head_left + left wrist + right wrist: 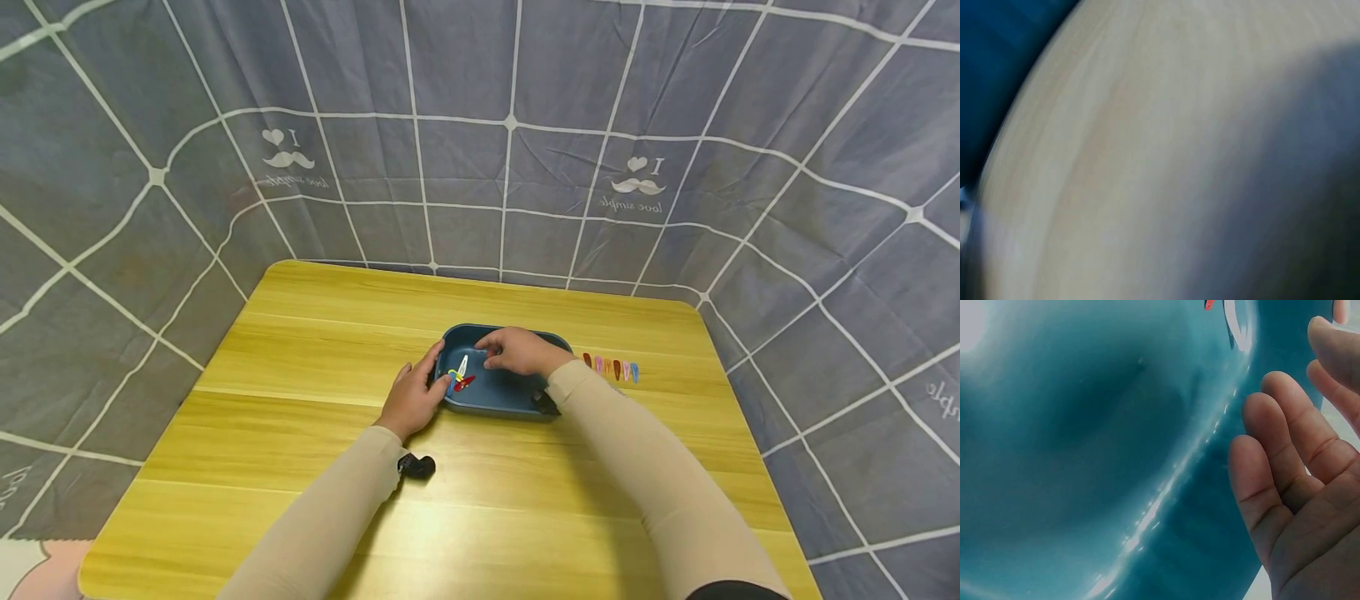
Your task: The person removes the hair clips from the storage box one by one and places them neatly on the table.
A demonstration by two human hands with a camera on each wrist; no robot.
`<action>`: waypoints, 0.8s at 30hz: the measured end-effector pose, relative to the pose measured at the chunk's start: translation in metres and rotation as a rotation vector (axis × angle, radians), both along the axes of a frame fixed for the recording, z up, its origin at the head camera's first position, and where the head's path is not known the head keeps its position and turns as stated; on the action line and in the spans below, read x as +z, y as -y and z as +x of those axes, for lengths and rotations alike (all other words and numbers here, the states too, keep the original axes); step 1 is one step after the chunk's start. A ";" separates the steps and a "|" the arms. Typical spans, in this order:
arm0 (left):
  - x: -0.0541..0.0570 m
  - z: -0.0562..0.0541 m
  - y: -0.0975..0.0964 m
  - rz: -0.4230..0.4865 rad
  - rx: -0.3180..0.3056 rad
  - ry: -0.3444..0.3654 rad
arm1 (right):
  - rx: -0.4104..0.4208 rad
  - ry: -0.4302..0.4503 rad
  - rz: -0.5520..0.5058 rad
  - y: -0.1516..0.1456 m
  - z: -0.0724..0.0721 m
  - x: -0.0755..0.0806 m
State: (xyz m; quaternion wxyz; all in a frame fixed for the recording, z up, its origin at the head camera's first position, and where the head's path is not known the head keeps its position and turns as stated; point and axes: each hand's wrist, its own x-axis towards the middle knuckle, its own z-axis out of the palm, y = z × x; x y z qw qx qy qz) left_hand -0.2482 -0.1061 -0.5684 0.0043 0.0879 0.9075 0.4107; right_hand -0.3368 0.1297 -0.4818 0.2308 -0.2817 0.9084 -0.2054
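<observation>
Two spread grips, my left hand (411,400) and right hand (521,352): brushing multicoloured teardrop hair clips (462,367) at nine o'clock in the blue rectangular tray (495,392) could scatter them.

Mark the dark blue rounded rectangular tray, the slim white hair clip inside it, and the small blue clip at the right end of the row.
Dark blue tray (498,392): head view, bare floor.
Slim white hair clip (462,367): head view, mid-body.
Small blue row-end clip (635,372): head view, mid-body.
</observation>
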 end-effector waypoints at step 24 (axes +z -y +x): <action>-0.006 -0.001 0.002 0.010 -0.005 -0.017 | 0.115 -0.008 0.057 0.041 -0.009 -0.018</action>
